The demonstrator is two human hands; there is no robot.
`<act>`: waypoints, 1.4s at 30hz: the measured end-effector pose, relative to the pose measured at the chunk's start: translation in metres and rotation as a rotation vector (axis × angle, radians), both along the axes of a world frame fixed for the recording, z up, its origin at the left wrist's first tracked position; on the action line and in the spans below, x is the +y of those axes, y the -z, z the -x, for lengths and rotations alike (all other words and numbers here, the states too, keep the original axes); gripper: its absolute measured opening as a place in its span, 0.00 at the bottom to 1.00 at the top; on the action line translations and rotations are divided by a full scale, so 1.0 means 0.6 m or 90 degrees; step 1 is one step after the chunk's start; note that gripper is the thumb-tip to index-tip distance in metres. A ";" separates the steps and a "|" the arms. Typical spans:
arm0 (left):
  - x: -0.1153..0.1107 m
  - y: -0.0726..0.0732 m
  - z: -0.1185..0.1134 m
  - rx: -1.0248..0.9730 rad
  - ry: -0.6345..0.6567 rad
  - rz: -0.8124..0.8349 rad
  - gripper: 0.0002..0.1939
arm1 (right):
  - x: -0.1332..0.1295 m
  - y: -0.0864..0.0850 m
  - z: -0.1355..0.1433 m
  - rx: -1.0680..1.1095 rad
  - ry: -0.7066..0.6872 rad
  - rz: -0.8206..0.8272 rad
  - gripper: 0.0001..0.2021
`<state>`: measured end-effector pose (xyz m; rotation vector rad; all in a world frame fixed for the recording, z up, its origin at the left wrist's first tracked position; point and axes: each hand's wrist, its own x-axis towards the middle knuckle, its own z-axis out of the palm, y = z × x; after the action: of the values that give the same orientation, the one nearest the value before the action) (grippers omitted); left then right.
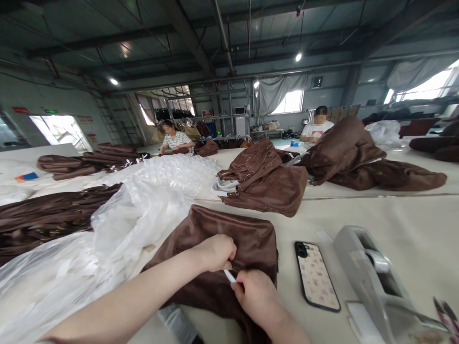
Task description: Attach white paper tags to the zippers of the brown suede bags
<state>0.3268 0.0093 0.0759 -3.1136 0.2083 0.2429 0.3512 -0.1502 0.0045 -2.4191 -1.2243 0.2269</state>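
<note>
A brown leather-like bag point(244, 234) lies on the pale table in front of me. Over its middle, my left hand point(218, 252) is closed, its fingers bent down near the top of a small white strip point(229, 276). What that hand pinches is hidden behind its fingers. My right hand point(255, 291) is closed too, thumb and forefinger pinching the lower end of the white strip. The two hands are close together but apart.
A patterned phone point(317, 276) and a grey tape dispenser point(376, 277) stand at the right. Clear plastic wrapping point(143, 210) covers the left. More brown bags point(265, 179) lie beyond. Two people point(175, 138) sit across the table.
</note>
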 end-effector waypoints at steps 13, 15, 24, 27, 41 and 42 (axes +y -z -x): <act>-0.018 0.025 0.045 -0.144 0.050 -0.032 0.01 | 0.017 0.004 -0.001 -0.025 0.146 0.016 0.16; -0.011 0.023 0.048 -0.135 0.041 0.008 0.04 | 0.018 0.008 0.000 -0.035 0.149 0.014 0.17; -0.007 0.052 0.054 -0.194 -0.043 0.091 0.04 | 0.008 0.009 -0.001 -0.031 0.100 -0.014 0.13; -0.020 0.083 0.055 -0.283 -0.093 0.067 0.03 | 0.008 0.006 0.002 -0.040 0.087 -0.035 0.13; 0.021 0.071 0.052 -0.253 -0.156 0.339 0.09 | 0.001 0.005 0.018 0.011 0.026 -0.067 0.12; 0.026 0.068 0.058 -0.241 -0.146 0.346 0.07 | 0.000 0.002 0.025 0.029 0.013 -0.049 0.11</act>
<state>0.2923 0.0246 0.0350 -3.6248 -0.1135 -0.4883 0.3362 -0.1499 0.0036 -2.3461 -1.1665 0.2237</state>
